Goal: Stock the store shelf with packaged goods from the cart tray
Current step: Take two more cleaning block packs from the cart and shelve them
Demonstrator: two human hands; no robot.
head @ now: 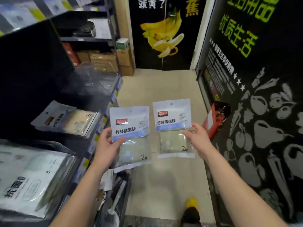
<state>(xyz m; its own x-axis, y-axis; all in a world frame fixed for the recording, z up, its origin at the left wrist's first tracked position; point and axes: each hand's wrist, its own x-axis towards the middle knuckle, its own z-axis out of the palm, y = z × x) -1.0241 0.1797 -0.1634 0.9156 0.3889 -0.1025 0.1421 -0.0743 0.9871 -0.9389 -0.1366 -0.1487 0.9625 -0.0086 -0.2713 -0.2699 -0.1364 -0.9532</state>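
Observation:
I hold two flat pale-blue packets of cleaning pads upright over the aisle floor. My left hand [109, 145] grips the left packet [131, 126] by its left edge, thumb on the front. My right hand [198, 138] pinches the right packet [172, 118] by its right edge. The dark store shelf [91, 102] stands just left of the left packet. A like packet [65, 119] lies flat in a clear shelf bin there. No cart tray can be made out.
Larger white packets [29, 181] fill the near lower-left shelf. A clear divider bin [98, 74] sits farther along the shelf. Cardboard boxes [114, 61] are stacked at the aisle's end. An orange object [214, 120] leans by the black right wall. My shoe [191, 210] is below.

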